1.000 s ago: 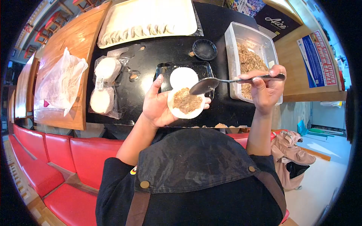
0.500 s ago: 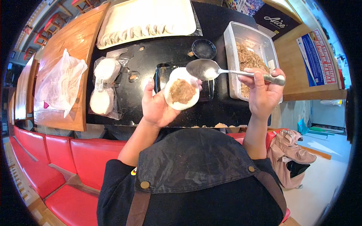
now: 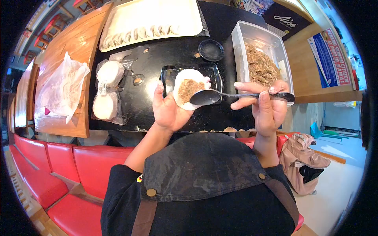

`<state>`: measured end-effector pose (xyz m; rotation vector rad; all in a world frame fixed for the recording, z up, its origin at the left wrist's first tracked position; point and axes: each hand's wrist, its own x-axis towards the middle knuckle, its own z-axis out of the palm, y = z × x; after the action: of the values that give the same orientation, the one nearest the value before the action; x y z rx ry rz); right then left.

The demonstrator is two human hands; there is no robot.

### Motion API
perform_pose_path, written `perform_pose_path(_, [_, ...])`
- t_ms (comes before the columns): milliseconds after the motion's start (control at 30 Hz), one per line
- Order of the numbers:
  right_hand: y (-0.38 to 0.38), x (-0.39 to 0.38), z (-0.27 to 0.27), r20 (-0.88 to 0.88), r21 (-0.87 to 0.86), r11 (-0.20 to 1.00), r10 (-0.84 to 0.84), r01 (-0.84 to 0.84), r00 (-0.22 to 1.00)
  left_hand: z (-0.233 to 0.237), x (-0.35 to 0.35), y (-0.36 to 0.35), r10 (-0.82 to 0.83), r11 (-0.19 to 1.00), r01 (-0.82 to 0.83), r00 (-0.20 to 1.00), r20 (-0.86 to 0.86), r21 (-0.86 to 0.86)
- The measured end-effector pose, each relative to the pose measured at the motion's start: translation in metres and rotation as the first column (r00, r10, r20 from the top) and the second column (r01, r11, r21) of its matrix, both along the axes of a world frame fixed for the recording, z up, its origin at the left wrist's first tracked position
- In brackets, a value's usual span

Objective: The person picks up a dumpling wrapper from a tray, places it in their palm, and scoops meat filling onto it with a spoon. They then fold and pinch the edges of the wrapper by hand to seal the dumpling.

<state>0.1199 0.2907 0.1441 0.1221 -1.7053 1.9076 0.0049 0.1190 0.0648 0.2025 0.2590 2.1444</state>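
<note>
On my left hand [image 3: 170, 112] rests a round white dumpling wrapper [image 3: 182, 77], its thumb raised at the left edge and fingertips showing at the far right edge. Brown minced filling [image 3: 189, 87] is spread over the wrapper's middle. My right hand [image 3: 269, 112] grips a metal spoon [image 3: 206, 96] by the handle, between thumb and fingers. The spoon's bowl overlaps the filling and the near right edge of the wrapper. Beneath and behind the wrapper lies a black rectangular tray [image 3: 217, 70].
Right of the black tray stands a clear plastic container [image 3: 241, 51] of brown filling. A small black dish [image 3: 211, 50] sits behind. Packaged wrappers [image 3: 107, 106] lie at left. Farther back, a cream tray [image 3: 149, 17] bears a row of dumplings [image 3: 138, 34]. A plastic bag [image 3: 63, 90] lies on the wooden table.
The spoon has moved down and turned over, its bowl now over the near right part of the wrapper. My right hand has lowered slightly; the wrapper has shifted a little up.
</note>
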Motion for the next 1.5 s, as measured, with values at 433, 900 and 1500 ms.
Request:
perform_pose_path(433, [0.025, -0.011, 0.024, -0.297, 0.722, 0.646, -0.033, 0.247, 0.954, -0.020, 0.006, 0.003, 0.015, 0.998, -0.021, 0.995, -0.096, -0.064])
perform_pose_path(900, [0.000, -0.014, -0.019, 0.198, 0.025, 0.894, -0.443, 0.447, 0.875, -0.021, 0.012, 0.003, 0.114, 0.992, -0.119, 0.989, -0.097, -0.049])
perform_pose_path(1500, [-0.013, -0.010, -0.016, 0.142, -0.106, 0.915, -0.374, 0.390, 0.916, -0.017, 0.005, 0.001, 0.236, 0.969, -0.232, 0.971, 0.030, -0.089])
